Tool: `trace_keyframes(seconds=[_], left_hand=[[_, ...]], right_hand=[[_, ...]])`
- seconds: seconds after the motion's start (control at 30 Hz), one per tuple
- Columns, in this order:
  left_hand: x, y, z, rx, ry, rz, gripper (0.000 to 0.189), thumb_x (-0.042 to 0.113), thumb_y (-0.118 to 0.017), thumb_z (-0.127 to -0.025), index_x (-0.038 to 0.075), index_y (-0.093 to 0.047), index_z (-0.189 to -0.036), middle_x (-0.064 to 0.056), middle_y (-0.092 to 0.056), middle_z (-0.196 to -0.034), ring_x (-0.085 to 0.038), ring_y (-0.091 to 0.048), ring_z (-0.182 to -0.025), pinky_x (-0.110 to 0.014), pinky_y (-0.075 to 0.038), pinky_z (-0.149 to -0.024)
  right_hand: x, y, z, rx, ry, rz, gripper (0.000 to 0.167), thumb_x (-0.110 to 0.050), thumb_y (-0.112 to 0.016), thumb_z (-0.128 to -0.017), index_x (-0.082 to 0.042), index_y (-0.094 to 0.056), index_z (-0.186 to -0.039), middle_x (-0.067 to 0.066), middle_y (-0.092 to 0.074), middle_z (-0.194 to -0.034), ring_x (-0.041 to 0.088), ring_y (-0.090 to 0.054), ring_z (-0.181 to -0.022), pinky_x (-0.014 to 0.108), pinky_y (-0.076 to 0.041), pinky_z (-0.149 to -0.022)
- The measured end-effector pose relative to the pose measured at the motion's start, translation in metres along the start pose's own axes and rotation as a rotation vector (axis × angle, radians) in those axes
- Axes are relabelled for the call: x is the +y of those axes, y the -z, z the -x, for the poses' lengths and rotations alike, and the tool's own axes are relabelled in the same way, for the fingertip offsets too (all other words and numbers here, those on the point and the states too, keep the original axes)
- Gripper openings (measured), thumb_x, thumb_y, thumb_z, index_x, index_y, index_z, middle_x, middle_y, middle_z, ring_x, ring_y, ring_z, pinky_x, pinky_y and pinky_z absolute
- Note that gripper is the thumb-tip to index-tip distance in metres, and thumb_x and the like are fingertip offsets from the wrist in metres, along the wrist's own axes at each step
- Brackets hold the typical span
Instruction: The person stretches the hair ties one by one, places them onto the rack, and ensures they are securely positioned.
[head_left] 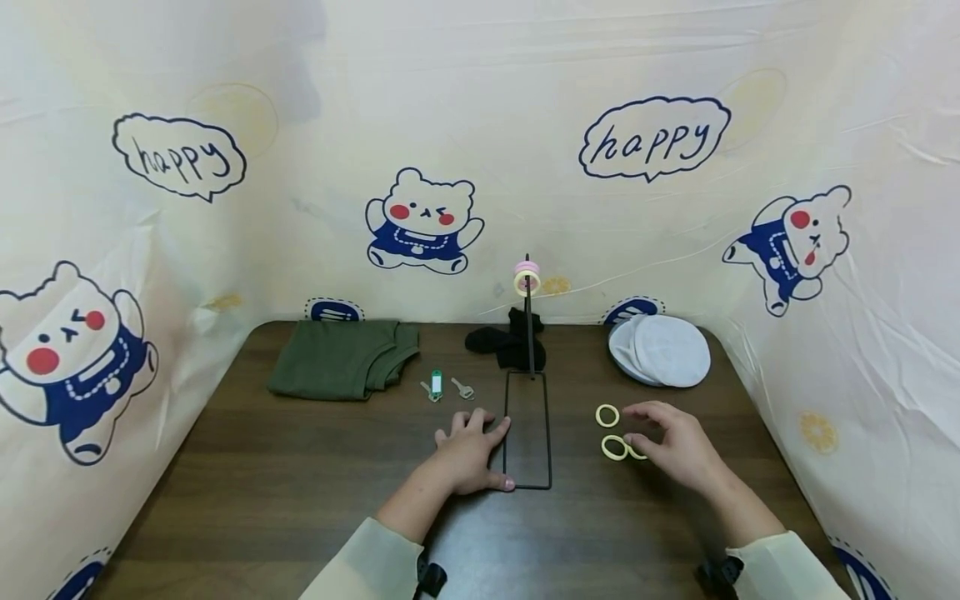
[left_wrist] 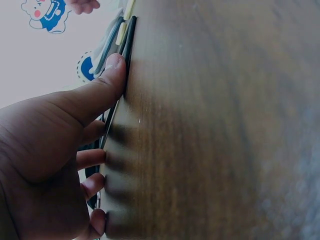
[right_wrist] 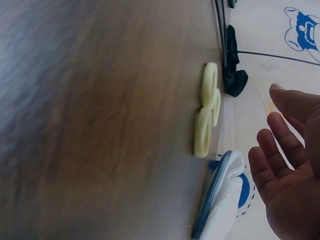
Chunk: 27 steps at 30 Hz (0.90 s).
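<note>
A black wire stand (head_left: 550, 433) has a flat rectangular base and an upright post, with a pink ring (head_left: 527, 267) and a pale yellow ring (head_left: 517, 286) near its top. My left hand (head_left: 467, 458) rests at the base's left side, fingers spread; in the left wrist view its thumb (left_wrist: 116, 67) touches the wire. To the stand's right lie three pale yellow rings: a far one (head_left: 597, 416), a near one (head_left: 603, 449) and one (head_left: 637, 454) partly hidden by my right hand (head_left: 678, 446). That hand hovers over them, fingers loosely bent, holding nothing. All three rings show in the right wrist view.
Folded green cloth (head_left: 341, 360) lies at the back left. A key with a green tag (head_left: 437, 383) and a loose key (head_left: 464, 389) lie nearby. Black cloth (head_left: 491, 339) sits behind the stand, and round white pieces with a blue edge (head_left: 667, 350) are at the back right.
</note>
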<state>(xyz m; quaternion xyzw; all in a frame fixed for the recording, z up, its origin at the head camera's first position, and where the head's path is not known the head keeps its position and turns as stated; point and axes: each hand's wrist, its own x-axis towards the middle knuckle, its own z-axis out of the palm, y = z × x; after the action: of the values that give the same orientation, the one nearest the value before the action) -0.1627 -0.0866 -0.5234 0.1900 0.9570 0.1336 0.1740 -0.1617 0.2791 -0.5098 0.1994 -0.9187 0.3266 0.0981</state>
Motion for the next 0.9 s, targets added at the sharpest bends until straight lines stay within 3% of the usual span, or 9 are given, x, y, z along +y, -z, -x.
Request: trace_keyframes(seconds=[0.33,0.5,0.9], left_hand=[[0.000,0.000,0.000,0.000,-0.002,0.001,0.104,0.070,-0.076,-0.080,0.030,-0.030,-0.165,-0.005,-0.028,-0.163,-0.041,-0.026,-0.143,-0.056,-0.034,-0.090],[0.000,0.001,0.000,0.001,0.000,0.005,0.104,0.069,-0.077,-0.080,0.030,-0.030,-0.165,-0.006,-0.028,-0.163,-0.041,-0.026,-0.144,-0.057,-0.034,-0.090],[0.002,0.003,0.002,-0.002,0.004,0.006,0.104,0.067,-0.078,-0.080,0.030,-0.030,-0.165,-0.006,-0.029,-0.162,-0.041,-0.027,-0.143,-0.058,-0.034,-0.092]], right_hand=[[0.020,0.006,0.008,-0.191,-0.080,0.046,0.053,-0.014,-0.092,-0.079,-0.008,-0.071,-0.127,0.007,-0.069,-0.127,0.034,-0.061,-0.121,0.056,-0.046,-0.099],[0.028,0.008,0.007,-0.299,-0.135,0.068,0.058,-0.019,-0.092,-0.078,-0.008,-0.069,-0.131,0.009,-0.069,-0.130,0.039,-0.058,-0.124,0.059,-0.043,-0.102],[0.028,0.006,0.004,-0.309,-0.113,0.131,0.036,-0.008,-0.083,-0.084,-0.009,-0.075,-0.119,0.001,-0.074,-0.110,0.029,-0.066,-0.106,0.054,-0.048,-0.093]])
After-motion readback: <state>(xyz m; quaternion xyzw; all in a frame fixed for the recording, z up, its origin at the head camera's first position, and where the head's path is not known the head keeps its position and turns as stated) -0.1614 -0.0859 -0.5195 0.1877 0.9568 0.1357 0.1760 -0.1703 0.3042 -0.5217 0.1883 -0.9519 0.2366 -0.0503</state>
